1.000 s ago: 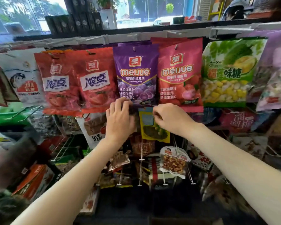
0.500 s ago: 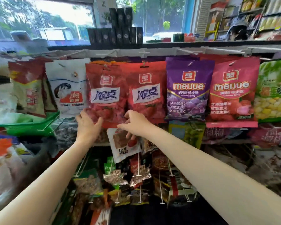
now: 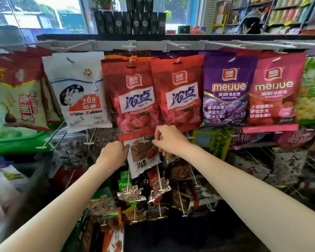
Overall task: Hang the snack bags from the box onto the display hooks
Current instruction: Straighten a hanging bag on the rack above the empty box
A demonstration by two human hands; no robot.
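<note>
From the head view, both hands are gripping a small white hawthorn snack bag (image 3: pixel 143 157) hanging just below the red strawberry candy bags (image 3: pixel 135 99), the left hand (image 3: pixel 115 153) curling its fingers round the top left corner and the right hand (image 3: pixel 168 140) pinching the top right edge beside a white display hook (image 3: pixel 144 141).

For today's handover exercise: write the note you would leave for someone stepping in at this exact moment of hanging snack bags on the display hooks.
Left hand: grips the left top edge of the white snack bag.
Right hand: fingers curled at the bag's right top corner, apparently pinching it beside the hook.
The bag sits in the second row, just under the red strawberry bags; its top is at the hook's tip.
Done: rows above are stocked.
Left: seat this bag fully, then fetch more. The box is not in view.
</note>
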